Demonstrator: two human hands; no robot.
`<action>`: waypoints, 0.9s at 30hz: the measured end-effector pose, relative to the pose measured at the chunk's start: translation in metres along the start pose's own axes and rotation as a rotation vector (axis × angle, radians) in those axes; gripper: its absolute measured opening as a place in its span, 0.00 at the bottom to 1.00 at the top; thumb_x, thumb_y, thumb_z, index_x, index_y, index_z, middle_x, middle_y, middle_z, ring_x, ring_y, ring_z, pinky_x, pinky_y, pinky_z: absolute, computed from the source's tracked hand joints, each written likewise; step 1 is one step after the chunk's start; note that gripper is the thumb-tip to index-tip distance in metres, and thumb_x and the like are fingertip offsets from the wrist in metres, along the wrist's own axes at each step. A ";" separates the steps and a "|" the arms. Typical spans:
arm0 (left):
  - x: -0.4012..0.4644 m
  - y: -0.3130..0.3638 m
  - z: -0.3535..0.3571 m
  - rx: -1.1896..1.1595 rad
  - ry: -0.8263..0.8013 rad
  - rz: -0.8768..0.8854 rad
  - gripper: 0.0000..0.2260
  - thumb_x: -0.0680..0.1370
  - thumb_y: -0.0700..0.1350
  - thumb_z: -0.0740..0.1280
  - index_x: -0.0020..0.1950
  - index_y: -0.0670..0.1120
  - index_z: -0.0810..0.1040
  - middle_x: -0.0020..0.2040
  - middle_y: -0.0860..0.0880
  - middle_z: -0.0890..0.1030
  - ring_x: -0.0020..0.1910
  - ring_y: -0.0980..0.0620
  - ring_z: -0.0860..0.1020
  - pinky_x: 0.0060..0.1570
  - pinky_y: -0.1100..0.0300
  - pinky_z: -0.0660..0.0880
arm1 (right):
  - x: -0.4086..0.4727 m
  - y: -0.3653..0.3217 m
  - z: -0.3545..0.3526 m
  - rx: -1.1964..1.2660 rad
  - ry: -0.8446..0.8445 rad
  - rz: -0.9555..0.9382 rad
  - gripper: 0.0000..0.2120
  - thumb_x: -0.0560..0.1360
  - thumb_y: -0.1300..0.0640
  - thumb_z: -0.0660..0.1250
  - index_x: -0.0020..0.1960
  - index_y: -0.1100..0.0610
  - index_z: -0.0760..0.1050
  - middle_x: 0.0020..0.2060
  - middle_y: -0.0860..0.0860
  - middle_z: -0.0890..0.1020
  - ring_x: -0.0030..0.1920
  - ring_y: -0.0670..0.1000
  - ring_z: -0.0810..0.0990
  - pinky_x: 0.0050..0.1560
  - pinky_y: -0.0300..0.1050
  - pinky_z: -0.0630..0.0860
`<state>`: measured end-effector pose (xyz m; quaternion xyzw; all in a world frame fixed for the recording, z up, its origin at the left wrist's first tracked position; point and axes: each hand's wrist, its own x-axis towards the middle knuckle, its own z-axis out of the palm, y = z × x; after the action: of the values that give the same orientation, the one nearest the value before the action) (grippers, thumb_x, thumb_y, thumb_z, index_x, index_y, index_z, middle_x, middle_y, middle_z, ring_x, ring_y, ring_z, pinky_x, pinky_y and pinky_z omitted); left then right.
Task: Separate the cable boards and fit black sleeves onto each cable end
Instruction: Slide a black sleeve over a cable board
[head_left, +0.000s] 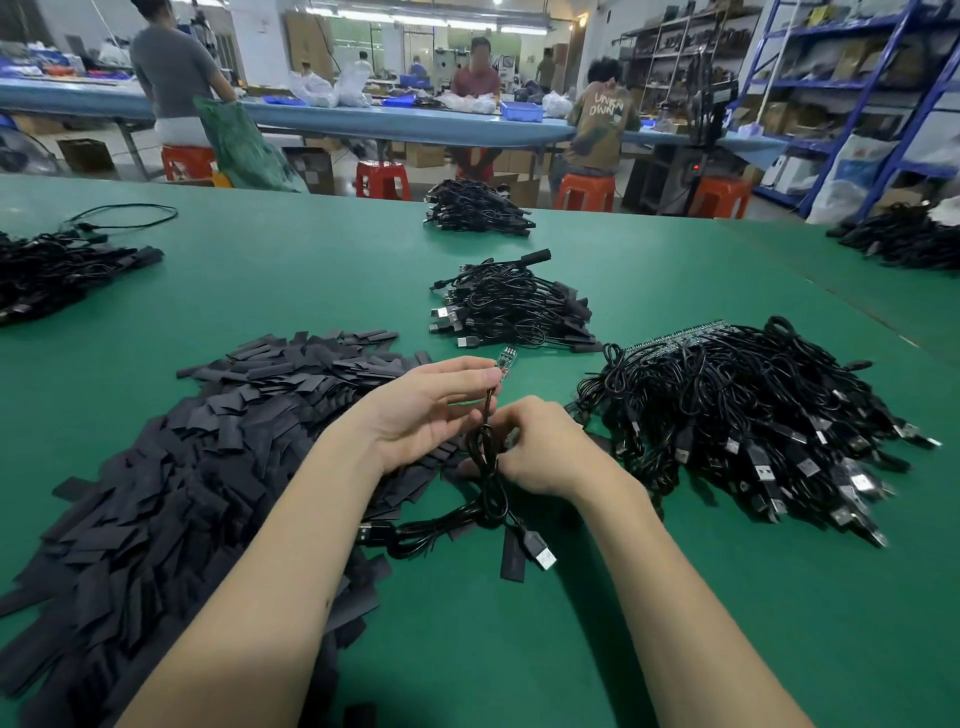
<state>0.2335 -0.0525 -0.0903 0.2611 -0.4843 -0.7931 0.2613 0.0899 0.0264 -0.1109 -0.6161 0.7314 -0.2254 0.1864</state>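
Head view: we're at a green table (675, 623). Biggest thing on it is the heap of flat black sleeves (182, 467), left of centre, running under our left forearm. Right of centre sits the bundle of unsorted cables (753, 415), still joined at a strip of boards (675, 335) along its far edge, USB plugs fanned toward the near right. Between them, farther back, is a smaller pile of cables (511, 306). More cable piles sit far left (57, 270), far centre (475, 208) and far right (904, 239).

Our left hand (421, 410) holds one small board (505, 359) upright, grip narrow, thumb and fingertips pinching its lower end where the cable (485, 467) leaves it. That cable hangs in loops between both hands to the table, and a USB plug (540, 553) lies near our wrists. One loose sleeve (511, 558) lies just beside that plug. Our right hand (540, 447) is curled, knuckles up, just beside the cable loop; we can't tell what its grip holds.

Behind the table: other people at a long blue bench (389, 122), red stools (382, 179), shelving (857, 104) right.
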 end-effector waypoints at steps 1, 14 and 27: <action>0.000 0.000 0.000 -0.003 0.005 0.002 0.05 0.67 0.41 0.75 0.40 0.48 0.88 0.38 0.49 0.83 0.35 0.54 0.82 0.34 0.69 0.78 | 0.000 0.000 0.001 -0.006 0.009 0.008 0.05 0.72 0.51 0.75 0.45 0.51 0.83 0.32 0.44 0.81 0.39 0.48 0.80 0.42 0.42 0.78; 0.000 0.000 0.000 -0.023 0.041 0.001 0.08 0.67 0.40 0.75 0.46 0.45 0.85 0.39 0.48 0.83 0.35 0.54 0.82 0.34 0.68 0.78 | -0.001 -0.005 -0.002 -0.052 0.028 -0.046 0.04 0.75 0.52 0.72 0.47 0.49 0.84 0.35 0.43 0.80 0.42 0.51 0.80 0.46 0.43 0.77; 0.006 -0.005 0.009 0.005 0.016 0.044 0.07 0.68 0.42 0.76 0.45 0.47 0.86 0.42 0.49 0.85 0.38 0.55 0.83 0.36 0.67 0.78 | -0.007 0.007 -0.034 1.067 0.076 0.228 0.02 0.76 0.64 0.72 0.48 0.59 0.81 0.39 0.54 0.86 0.35 0.48 0.85 0.35 0.37 0.81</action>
<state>0.2221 -0.0492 -0.0925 0.2577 -0.4898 -0.7838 0.2818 0.0667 0.0380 -0.0867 -0.3442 0.5838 -0.5657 0.4697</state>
